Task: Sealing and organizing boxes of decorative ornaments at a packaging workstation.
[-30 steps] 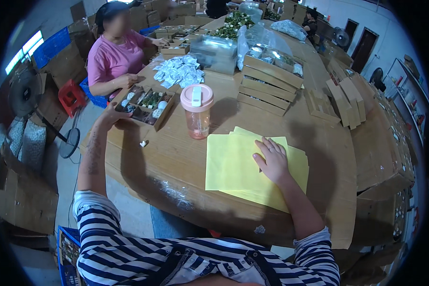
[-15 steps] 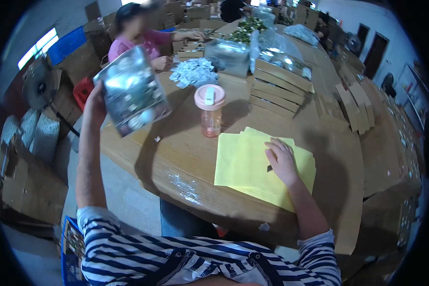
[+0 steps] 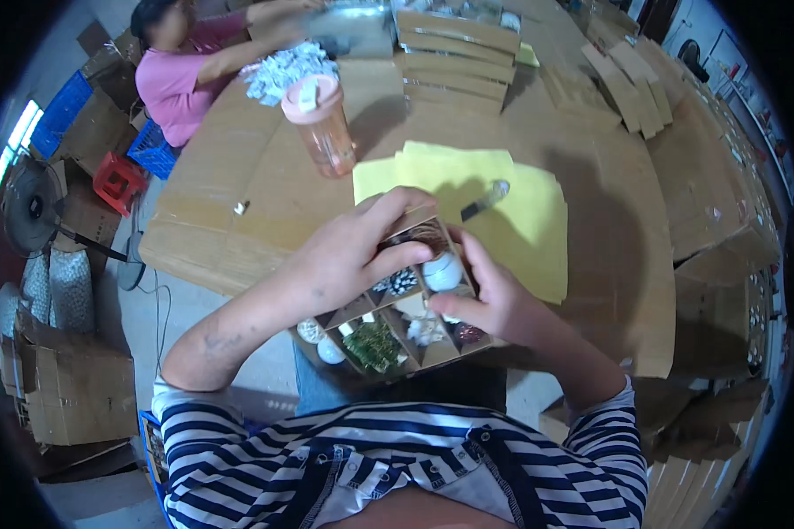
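Close in front of me I hold a divided cardboard box (image 3: pixel 437 354), tilted, with small decorations in its compartments. My left hand (image 3: pixel 375 238) grips its far left side, thumb over the top edge. My right hand (image 3: pixel 494 295) clasps the right side, thumb over the contents. Among these are green moss (image 3: pixel 373 346), a dark pine cone with pale tips (image 3: pixel 401 281), a pale blue ball (image 3: pixel 443 271) and white pieces (image 3: pixel 424 331). Fingers cover part of the far compartments. Beyond the box lie yellow sheets (image 3: pixel 534 242), with a small dark strip with a shiny end (image 3: pixel 485 201) on them.
A pink-lidded tumbler (image 3: pixel 326 145) stands left of the sheets. Behind it are a heap of pale packets (image 3: pixel 291 72) and stacked cardboard trays (image 3: pixel 457 66). A co-worker in pink (image 3: pixel 172 97) reaches across at the far left. A fan (image 3: pixel 33 204) stands left of the table.
The box has come from the raised left hand at the left to in front of me. My right hand has left the yellow sheets and now grips the box too. The view has tilted down.
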The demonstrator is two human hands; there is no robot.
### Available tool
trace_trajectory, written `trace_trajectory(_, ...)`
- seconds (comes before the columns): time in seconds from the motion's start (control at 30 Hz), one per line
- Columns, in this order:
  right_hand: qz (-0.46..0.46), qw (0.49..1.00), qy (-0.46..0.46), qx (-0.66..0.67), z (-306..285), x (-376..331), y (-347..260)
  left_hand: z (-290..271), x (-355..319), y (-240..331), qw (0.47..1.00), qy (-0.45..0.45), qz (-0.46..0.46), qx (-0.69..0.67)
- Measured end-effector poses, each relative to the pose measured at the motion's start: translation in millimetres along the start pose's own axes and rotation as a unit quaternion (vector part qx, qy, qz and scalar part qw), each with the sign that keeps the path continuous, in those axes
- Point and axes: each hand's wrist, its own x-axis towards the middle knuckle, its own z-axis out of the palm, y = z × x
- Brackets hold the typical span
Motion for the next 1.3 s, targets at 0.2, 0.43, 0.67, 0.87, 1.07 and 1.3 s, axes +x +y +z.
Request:
trace_trajectory(0.2,0.093,0.976,0.181,0.079,13.6,-108.9,54.7,41.2,-30.2,-3.2,0.964,-0.106,-0.024,0.243)
trace_trajectory(0.43,-0.039,0.969,0.214,-0.113,-55.2,-121.2,38.1,91.8,-66.2,-8.7,0.914,-0.129,0.153,0.354)
trace_trajectory(0.67,-0.093,0.870,0.161,-0.457,-94.9,23.4,49.2,72.1,-51.0,-0.3,0.946,-0.146,0.091,0.275)
trace_trajectory(0.87,-0.136,0.822,0.107,-0.542,-107.1,60.5,82.8,51.5,-43.6,-4.6,0.936,-0.250,-0.005,0.246)
trace_trajectory(1.07,-0.094,0.865,0.092,-0.485,-105.7,66.0,78.4,17.4,-32.3,-69.2,0.973,-0.210,-0.014,-0.096)
trace_trajectory(1.3,-0.063,0.925,0.105,-0.361,-55.2,88.2,59.8,57.6,-16.6,-107.0,0.962,0.128,-0.122,0.206)
